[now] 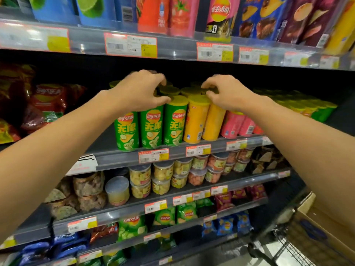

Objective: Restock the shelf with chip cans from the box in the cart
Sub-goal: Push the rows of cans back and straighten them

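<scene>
— Nearest?
— Brown cardboard box (pixel 326 223) in the black wire cart (pixel 288 244), low right.
— Hands?
— Left hand (pixel 140 91) has curled fingers (pixel 163 99) pinching a green can's yellow lid; right hand (pixel 228 93) likewise grips a yellow can's lid.
— Cans?
— Green chip cans (pixel 151 129) and yellow chip cans (pixel 196 121) stand upright on the grey shelf (pixel 119 158).

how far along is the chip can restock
Looks done: green cans and yellow cans stand upright in front rows on the shelf. In hand: the left hand and right hand rest on the can lids, apparently straightening rows; neither lifts a can. Left: the box in the cart is only partly visible, so remaining stock is unclear.
</scene>
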